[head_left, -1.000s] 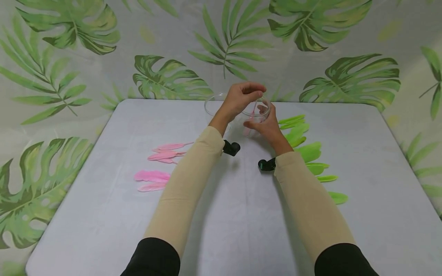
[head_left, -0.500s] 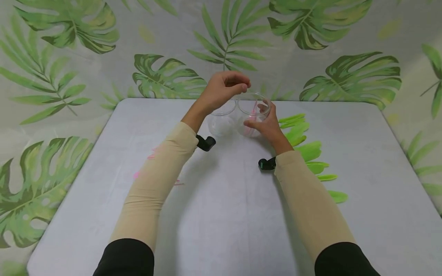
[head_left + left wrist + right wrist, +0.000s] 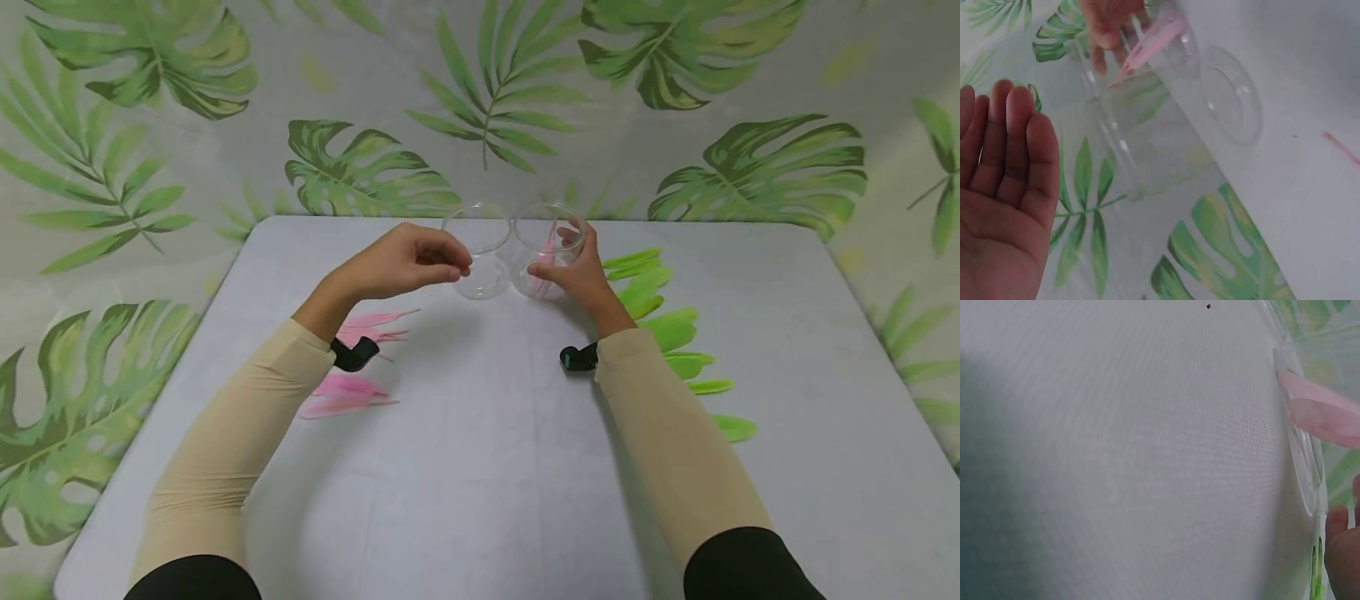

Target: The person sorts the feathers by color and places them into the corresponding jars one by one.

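Two clear round jars stand side by side at the far edge of the table. My right hand (image 3: 579, 265) holds the right jar (image 3: 523, 273) from its right side, thumb in front and fingers behind. Pink feathers (image 3: 544, 271) stand inside that jar, and the right wrist view shows their pink vanes (image 3: 1322, 415) low against its base. My left hand (image 3: 405, 260) is in the air just left of the left jar (image 3: 480, 288), overlapping its edge in the head view. Its palm (image 3: 1004, 231) and extended fingers carry nothing in the left wrist view.
Several pink feathers (image 3: 348, 396) lie on the white table (image 3: 480, 467) beneath and beside my left wrist. A column of green feathers (image 3: 675, 329) lies along my right forearm. Behind the table hangs a leaf-patterned cloth (image 3: 517, 50).
My left hand has left the space above the right jar and moved left and down, past the left jar. The right hand stays on its jar.
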### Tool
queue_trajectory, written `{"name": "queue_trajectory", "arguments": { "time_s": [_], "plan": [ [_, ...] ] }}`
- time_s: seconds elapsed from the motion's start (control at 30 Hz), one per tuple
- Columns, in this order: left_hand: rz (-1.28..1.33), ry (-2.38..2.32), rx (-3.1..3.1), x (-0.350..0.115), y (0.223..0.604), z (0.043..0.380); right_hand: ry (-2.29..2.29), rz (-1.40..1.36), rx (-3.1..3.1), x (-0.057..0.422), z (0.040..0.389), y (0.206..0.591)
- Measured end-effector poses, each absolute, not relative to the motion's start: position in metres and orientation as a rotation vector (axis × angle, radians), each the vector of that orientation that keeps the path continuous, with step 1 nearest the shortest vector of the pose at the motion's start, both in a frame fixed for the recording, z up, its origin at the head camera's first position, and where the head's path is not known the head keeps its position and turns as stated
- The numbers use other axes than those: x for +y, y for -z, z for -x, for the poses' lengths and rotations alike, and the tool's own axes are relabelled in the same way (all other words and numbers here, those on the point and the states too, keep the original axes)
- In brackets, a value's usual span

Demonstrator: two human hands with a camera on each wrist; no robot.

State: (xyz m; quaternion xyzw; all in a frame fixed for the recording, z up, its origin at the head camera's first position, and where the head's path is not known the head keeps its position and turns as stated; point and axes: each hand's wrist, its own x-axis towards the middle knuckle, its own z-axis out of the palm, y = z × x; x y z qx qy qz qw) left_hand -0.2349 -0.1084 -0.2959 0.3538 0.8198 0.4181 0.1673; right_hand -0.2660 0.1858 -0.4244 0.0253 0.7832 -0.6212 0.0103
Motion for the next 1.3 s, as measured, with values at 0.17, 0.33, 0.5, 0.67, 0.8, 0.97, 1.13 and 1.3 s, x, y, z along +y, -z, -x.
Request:
{"name": "queue_trajectory", "arguments": {
  "time_s": [0.17,0.33,0.5,0.67,0.8,0.97,1.13,1.3],
  "plan": [
    [-0.884,-1.120,2.339,-0.131,0.312,0.233,1.954,-0.075,2.439,0.188,0.265,0.423],
    [-0.794,-1.058,2.441,-0.155,0.337,0.245,1.965,-0.068,2.438,0.189,0.265,0.424],
    [-0.717,-0.905,2.496,-0.174,0.358,0.256,1.974,-0.071,2.427,0.187,0.265,0.423],
    [-0.689,-0.809,2.525,-0.180,0.370,0.264,1.984,-0.063,2.424,0.186,0.266,0.424],
    [-0.718,-0.709,2.574,-0.177,0.381,0.268,1.940,-0.087,2.441,0.187,0.266,0.427],
    [-0.740,-0.544,2.585,-0.167,0.393,0.270,1.940,-0.095,2.436,0.188,0.263,0.429],
    [-0.749,-0.448,2.613,-0.159,0.395,0.269,1.960,-0.083,2.450,0.187,0.262,0.426],
    [-0.738,-0.441,2.632,-0.159,0.396,0.269,1.976,-0.066,2.443,0.185,0.263,0.423]
  ]
}}
